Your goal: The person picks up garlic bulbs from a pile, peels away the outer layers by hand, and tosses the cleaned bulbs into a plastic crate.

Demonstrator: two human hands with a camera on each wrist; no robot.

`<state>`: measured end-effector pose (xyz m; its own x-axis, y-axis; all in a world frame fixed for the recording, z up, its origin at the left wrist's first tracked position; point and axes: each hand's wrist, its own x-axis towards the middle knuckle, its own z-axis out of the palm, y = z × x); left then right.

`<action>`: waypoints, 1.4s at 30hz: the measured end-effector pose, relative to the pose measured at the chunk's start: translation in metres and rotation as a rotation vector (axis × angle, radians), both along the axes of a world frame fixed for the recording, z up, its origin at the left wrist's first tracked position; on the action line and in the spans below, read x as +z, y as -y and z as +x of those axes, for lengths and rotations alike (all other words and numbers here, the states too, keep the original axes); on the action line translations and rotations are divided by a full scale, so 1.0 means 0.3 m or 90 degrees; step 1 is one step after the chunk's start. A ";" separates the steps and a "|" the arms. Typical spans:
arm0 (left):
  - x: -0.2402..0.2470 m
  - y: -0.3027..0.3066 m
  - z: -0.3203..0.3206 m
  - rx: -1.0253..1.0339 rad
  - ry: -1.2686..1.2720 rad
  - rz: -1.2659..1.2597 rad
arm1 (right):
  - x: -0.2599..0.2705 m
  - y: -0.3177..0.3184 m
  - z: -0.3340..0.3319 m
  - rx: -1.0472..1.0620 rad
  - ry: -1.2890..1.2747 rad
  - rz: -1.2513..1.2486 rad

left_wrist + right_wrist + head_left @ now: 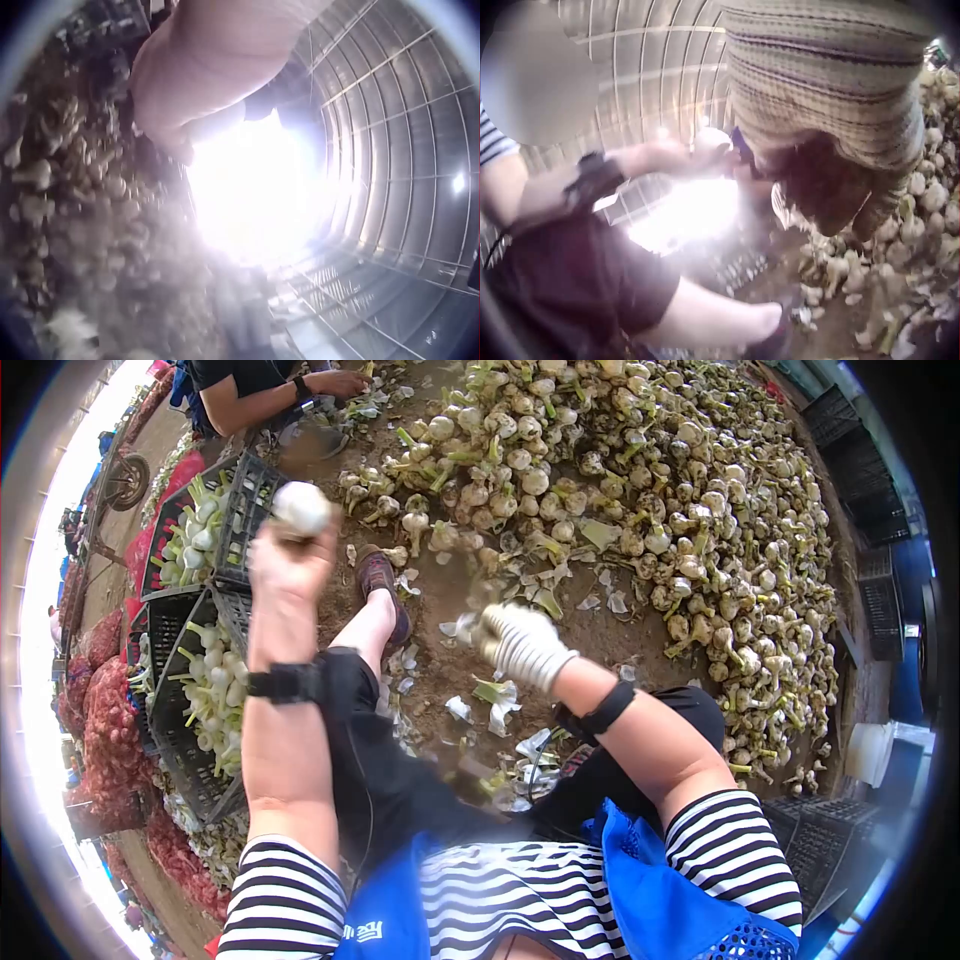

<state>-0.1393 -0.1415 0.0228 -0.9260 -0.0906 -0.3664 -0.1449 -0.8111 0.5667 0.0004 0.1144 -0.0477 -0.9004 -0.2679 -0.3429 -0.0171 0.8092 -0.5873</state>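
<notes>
Raised beside the crates in the head view, my bare left hand [290, 568] holds a clean white garlic bulb [301, 509] at its fingertips. Glare washes out much of the left wrist view, where the hand [202, 82] shows from its side. My right hand [522, 646] wears a striped knitted glove and hovers over the dirt floor, its fingers curled. Pale garlic skin [781, 208] shows beside the gloved fingers in the right wrist view; I cannot tell whether they grip it. More peeled skins [497, 700] lie on the ground below.
A large heap of untrimmed garlic [700, 510] spreads ahead and to the right. Black crates [236, 520] at left hold white bulbs with green stems [215, 678]. Red mesh sacks [110, 735] stand beyond them. Another person's arm [262, 405] reaches in at top left.
</notes>
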 end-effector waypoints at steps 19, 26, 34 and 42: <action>0.107 -0.097 0.189 -0.142 -0.044 0.006 | -0.635 0.053 -0.261 -0.202 -0.108 0.332; 0.120 -0.121 0.232 -0.223 -0.077 -0.030 | -0.451 0.099 0.011 0.118 0.072 -0.058; 0.154 -0.166 0.236 -0.211 -0.081 -0.042 | -0.479 -0.032 -0.407 -0.218 -0.273 0.255; 0.124 -0.202 0.222 -0.251 -0.058 -0.050 | -0.714 0.333 -0.255 -0.108 -0.022 -0.031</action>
<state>-0.0727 -0.0810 0.0601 -0.9237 0.2531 -0.2875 -0.3823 -0.6571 0.6497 -0.0761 0.0145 -0.2617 -0.9454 -0.1259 -0.3007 0.0966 0.7728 -0.6272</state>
